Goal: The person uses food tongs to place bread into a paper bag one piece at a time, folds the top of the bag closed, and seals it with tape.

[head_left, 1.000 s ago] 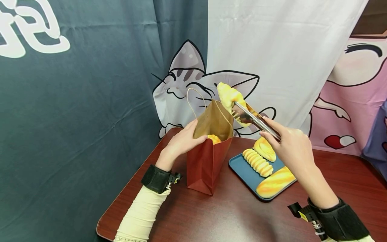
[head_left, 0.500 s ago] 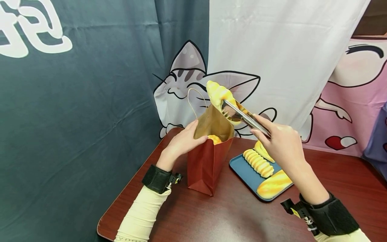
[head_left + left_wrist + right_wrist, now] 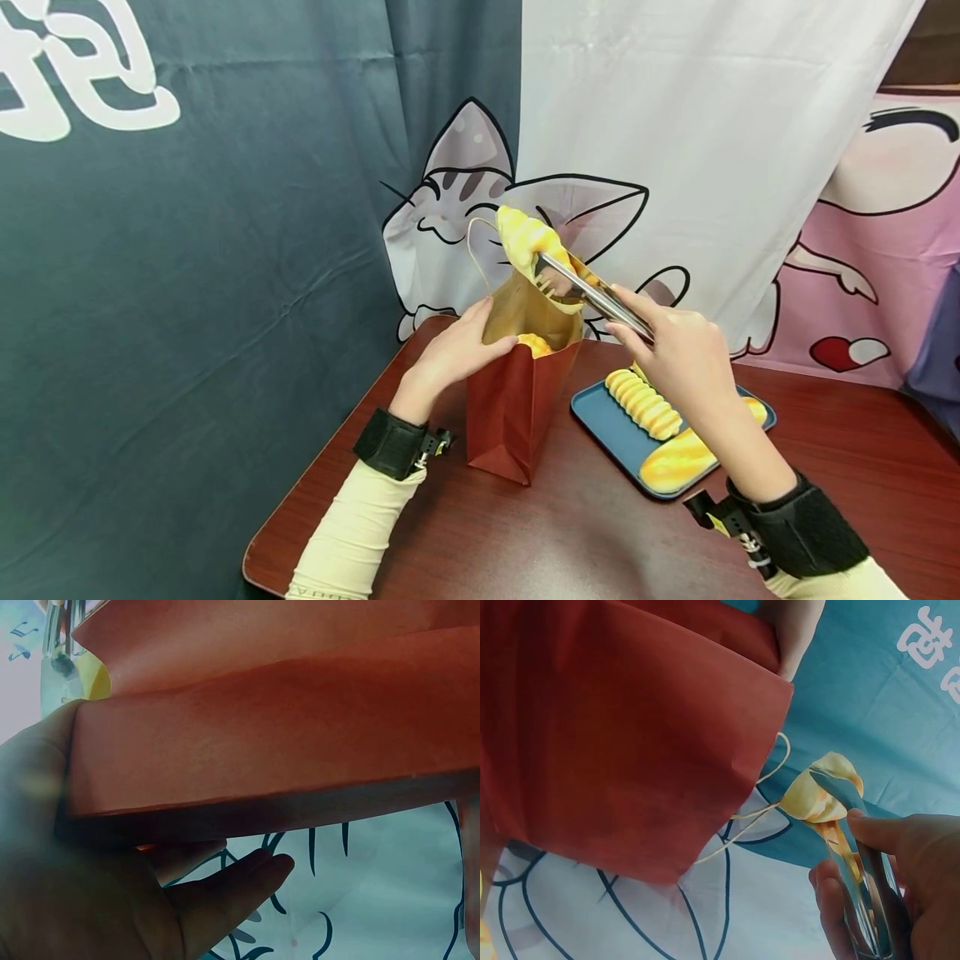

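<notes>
My left hand (image 3: 453, 346) grips the near left rim of a red paper bag (image 3: 501, 408), thumb over the edge. The bag stands upright on the table with its mouth spread, and an orange-yellow bread (image 3: 535, 345) shows inside. My right hand (image 3: 686, 358) holds metal tongs (image 3: 600, 302). Pinched in their tips is a pale yellow croissant-shaped bread (image 3: 519, 236), above the bag's mouth and tilted. In the right wrist view the croissant (image 3: 814, 796) appears just beyond the bag's rim and its string handle (image 3: 754, 814). Fingers of my left hand (image 3: 232, 892) lie along the bag's outside in the left wrist view.
A blue tray (image 3: 600, 421) right of the bag carries a ridged roll (image 3: 643, 404), a long loaf (image 3: 678, 461) and another bread mostly hidden behind my right hand. A printed cloth (image 3: 675, 108) hangs behind the dark red table (image 3: 585, 533).
My right hand has moved left with the tongs and croissant, from beside the bag to over its mouth. My left hand stays on the rim.
</notes>
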Available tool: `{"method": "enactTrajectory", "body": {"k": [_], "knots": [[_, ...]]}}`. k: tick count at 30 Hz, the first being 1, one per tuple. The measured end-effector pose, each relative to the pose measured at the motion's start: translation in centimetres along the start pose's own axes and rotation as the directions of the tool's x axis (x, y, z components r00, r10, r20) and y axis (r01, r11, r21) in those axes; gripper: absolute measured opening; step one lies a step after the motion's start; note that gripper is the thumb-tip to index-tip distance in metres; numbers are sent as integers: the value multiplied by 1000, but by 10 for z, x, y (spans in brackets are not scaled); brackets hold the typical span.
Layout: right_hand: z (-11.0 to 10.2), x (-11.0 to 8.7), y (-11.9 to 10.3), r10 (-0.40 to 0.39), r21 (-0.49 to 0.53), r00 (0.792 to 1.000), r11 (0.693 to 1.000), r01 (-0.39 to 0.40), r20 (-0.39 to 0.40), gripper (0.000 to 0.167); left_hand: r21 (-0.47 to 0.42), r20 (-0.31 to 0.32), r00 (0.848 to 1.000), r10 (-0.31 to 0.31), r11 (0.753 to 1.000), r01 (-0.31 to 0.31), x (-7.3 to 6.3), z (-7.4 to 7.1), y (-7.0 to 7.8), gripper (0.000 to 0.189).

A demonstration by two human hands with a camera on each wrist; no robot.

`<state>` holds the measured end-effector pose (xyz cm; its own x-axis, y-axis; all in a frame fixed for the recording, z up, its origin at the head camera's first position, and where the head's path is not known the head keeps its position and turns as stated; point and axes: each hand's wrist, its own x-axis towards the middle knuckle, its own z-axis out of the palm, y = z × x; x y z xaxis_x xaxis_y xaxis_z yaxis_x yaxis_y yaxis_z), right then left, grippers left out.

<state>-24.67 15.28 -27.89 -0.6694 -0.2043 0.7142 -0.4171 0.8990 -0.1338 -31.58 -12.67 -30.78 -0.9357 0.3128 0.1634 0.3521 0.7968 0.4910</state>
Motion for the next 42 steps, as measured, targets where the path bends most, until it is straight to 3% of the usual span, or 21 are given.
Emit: {"method": "enactTrajectory", "body": {"k": [12,28,42], "knots": [[7,-6,4,45,-1,995,999,-45,88,47,9,9,1000,-9,1000,9,-1,0,1,86],[13,-10,11,42,-48,994,998,-37,100,46,-17,0,1000,-10,1000,10,-3,0,1,85],[15,-15,12,82,-69,981,995,-71,177,51,-29,-22,1000,5,1000,-6,-3,0,1,85]]}}
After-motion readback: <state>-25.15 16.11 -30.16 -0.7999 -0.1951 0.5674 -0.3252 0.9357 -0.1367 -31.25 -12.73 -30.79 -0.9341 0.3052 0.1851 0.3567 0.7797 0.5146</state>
